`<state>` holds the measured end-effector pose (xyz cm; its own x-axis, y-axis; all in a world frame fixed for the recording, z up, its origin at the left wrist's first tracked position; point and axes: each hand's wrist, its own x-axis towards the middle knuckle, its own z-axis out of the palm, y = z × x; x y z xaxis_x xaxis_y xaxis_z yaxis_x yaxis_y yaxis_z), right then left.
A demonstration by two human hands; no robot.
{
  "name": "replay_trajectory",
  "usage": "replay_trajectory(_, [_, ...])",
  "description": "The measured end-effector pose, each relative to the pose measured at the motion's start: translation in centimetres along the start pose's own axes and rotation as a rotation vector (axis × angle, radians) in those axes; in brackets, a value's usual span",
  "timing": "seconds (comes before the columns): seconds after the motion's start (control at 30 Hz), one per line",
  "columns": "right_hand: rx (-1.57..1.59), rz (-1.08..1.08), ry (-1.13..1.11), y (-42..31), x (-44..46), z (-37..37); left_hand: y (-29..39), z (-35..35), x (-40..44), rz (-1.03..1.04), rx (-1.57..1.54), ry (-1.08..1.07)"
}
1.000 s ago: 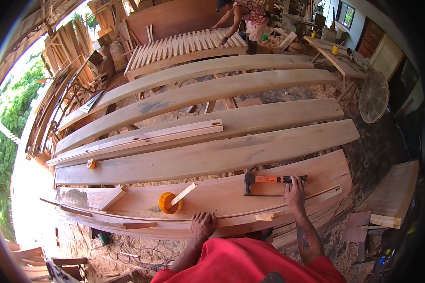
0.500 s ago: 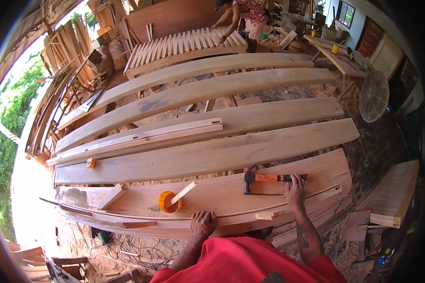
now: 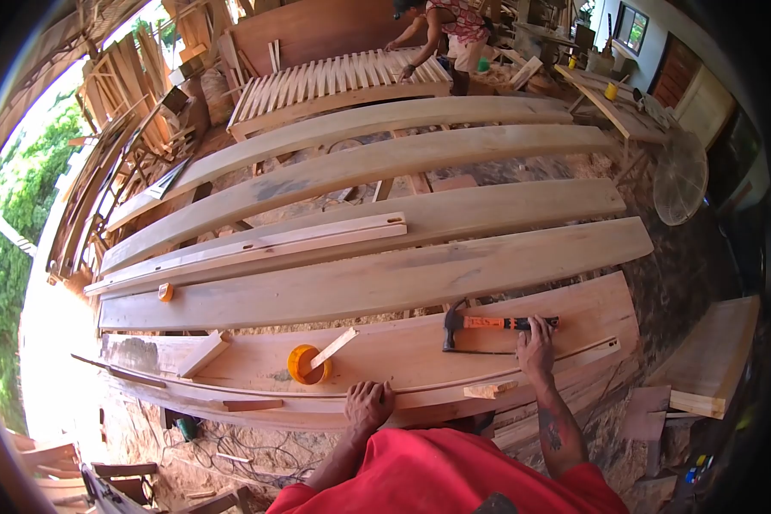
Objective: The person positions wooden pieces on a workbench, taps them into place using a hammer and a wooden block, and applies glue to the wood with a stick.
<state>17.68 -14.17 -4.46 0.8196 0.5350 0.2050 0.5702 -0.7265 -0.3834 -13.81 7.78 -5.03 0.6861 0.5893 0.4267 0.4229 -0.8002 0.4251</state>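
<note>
Head view: right of centre in the lower half, the person's right hand lies with its fingers over the black end of an orange-and-black claw hammer, which rests on a broad, pale reddish wooden plank; whether the fingers wrap fully round the handle I cannot tell. The handle points right, on that arm's side, probably to keep it handy. At bottom centre, the left hand, fingers curled and together, rests on a long, narrow strip of pale wood along the plank's near side; its underside is hidden, so I cannot tell if it clamps. It seems placed there to steady the strip or prop the body. Just to its upper left sits a round orange cup, a flat pale wooden stick leaning out of it, perhaps to keep its lower end off the plank. Between the hands, a short pale offcut lies beside the strip. Farther out, across mid-frame, long grey-tan wooden boards lie spaced apart, likely for access. At top centre, another person bends over a frame of pale wooden slats.
</note>
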Motion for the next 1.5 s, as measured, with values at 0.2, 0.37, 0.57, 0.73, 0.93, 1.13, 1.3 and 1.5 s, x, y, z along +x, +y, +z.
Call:
replay_trajectory(0.2, [0.003,0.029,-0.005,-0.02,0.0,0.1,-0.28,0.05,-0.09,0.001,0.006,-0.016])
replay_trajectory(0.37, [-0.016,-0.001,0.007,0.19,-0.11,0.11,-0.08,-0.02,0.03,0.002,0.018,-0.021])
replay_trajectory(0.57, [0.005,0.003,0.005,-0.21,-0.12,-0.25,-0.02,-0.17,0.07,-0.006,0.022,-0.035])
replay_trajectory(0.73, [0.012,0.013,0.001,-0.22,-0.08,-0.22,-0.09,-0.1,0.0,-0.002,0.02,-0.021])
replay_trajectory(0.93, [0.011,0.019,-0.005,-0.2,-0.06,-0.19,-0.1,0.0,-0.09,-0.005,0.025,-0.026])
replay_trajectory(1.13, [-0.002,0.018,-0.002,-0.21,-0.11,-0.18,-0.13,-0.04,-0.05,0.004,0.016,-0.017])
replay_trajectory(1.3, [-0.006,0.02,-0.008,-0.3,-0.06,-0.27,-0.23,0.07,-0.13,0.003,0.02,-0.022])
replay_trajectory(1.5, [0.0,0.024,-0.014,-0.14,-0.08,-0.16,-0.16,-0.01,-0.1,-0.001,0.018,-0.024])
